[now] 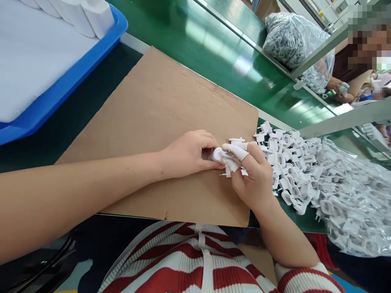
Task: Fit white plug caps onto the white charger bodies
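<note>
Resting on brown cardboard [159, 110] — green conveyor belt [220, 53] beyond.

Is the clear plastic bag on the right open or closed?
Open: white plug parts spill out of the clear bag onto the green surface.

Cardboard sheet [159, 122] on bench; tray [70, 77] left; plug-part pile [305, 171] right; conveyor belt [220, 44] behind.

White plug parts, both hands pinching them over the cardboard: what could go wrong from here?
1. The left hand and right hand meet on small white plug parts; one might slip onto the cardboard sheet.
2. The loose pile of parts lies right beside the right hand; a nudge could scatter it onto the green belt.
3. Pins protrude from the held parts and might bend.
</note>
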The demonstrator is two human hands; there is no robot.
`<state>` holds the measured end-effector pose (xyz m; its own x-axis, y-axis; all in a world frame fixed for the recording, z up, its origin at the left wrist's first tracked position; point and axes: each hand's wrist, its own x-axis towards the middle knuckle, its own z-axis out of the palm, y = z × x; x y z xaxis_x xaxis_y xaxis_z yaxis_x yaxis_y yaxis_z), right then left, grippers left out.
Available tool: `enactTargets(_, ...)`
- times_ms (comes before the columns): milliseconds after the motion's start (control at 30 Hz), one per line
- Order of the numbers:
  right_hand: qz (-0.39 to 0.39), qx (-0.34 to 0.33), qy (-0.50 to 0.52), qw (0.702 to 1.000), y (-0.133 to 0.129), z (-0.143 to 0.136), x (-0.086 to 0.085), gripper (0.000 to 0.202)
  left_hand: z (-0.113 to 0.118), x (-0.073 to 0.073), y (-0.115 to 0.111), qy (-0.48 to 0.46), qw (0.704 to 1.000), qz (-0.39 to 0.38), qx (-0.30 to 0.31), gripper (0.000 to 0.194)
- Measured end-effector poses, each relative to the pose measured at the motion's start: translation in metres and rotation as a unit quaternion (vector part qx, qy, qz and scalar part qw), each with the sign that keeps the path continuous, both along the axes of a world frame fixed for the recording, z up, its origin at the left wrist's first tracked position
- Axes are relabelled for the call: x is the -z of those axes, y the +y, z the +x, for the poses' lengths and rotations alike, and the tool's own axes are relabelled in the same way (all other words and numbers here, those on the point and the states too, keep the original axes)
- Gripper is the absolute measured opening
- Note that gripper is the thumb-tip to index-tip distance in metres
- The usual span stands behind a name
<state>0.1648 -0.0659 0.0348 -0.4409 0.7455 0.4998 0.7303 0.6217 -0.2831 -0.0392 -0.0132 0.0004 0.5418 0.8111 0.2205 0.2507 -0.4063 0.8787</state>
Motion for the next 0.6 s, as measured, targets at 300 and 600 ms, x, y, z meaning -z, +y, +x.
enactTargets(300, -0.001, 0.033, -0.016, 0.999, 0.0, -0.009, -0.006, 0.038, 0.001, 0.001, -0.002, 0.003, 1.0, 0.001, -0.014, 0.027)
enactTargets(600, -0.003, 0.066, -0.05, 0.997, 0.001, -0.014, -0.013, 0.019, 0.002, 0.001, -0.003, 0.003, 1.0, 0.007, -0.017, 0.029)
